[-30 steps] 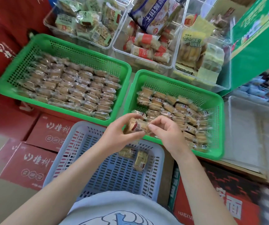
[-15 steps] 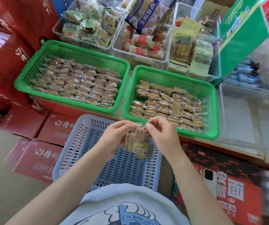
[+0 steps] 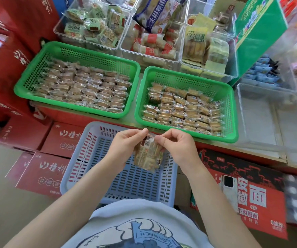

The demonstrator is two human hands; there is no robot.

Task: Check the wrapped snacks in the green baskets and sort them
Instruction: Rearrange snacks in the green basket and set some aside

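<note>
Red cartons (image 3: 42, 171): stacked low at far left, printed with white characters, the blue basket's left edge just beside them.
Left green basket (image 3: 36, 76): up on the shelf, packed with neat rows of clear-wrapped snacks (image 3: 83, 90).
Blue basket (image 3: 83, 158): below both green ones, right in front of the person; the hands hover over it, and what lies inside under them is hidden.
Left hand (image 3: 124, 147): fingers curled, thumb and forefinger pinching the top left edge of the held snack's wrapper.
Held snack (image 3: 146, 155): one clear-wrapped brown piece hanging upright between the two hands, above the blue basket, a small barcode label near its top.
Right hand (image 3: 178, 147): curled too, pinching the wrapper's top right edge, nearly meeting the left.
Right green basket (image 3: 185, 77): beside its twin, partly filled with wrapped snacks, bare mesh along the far side.
Clear bins (image 3: 178, 59): behind the green baskets, holding other packaged snacks.
Phone (image 3: 230, 192): lying on a red-and-black carton at lower right.
</note>
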